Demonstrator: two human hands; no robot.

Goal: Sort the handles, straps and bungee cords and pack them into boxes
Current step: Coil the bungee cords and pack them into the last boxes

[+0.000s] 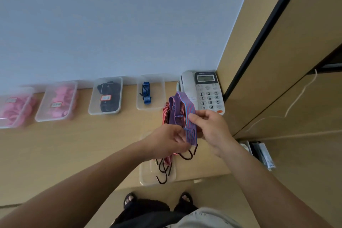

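I am watching the purple bungee cord [182, 111], folded into a loop and raised above the surface [74, 150], between both hands. The right hand [211, 127] is pinching it with thumb and fingers clamped on the band; the left hand [164, 140] is curling round the lower part, together with some red-striped cords [166, 112]. Black hooks [186, 156] are dangling below the hands, over the clear box [146, 176] sitting at the near edge of the surface.

What is worrying me:
- The hooks are hanging among the red cords, so I am expecting a snag that drags the wrong cord out with the purple one.
- The box is lying close to the edge; a caught hook could be pulling it off.
- The folded elastic could be springing open if either pinch loosens.
- The far box with the blue cord [159, 102] is standing just beside the telephone [207, 94], so a swinging hook could be striking it.
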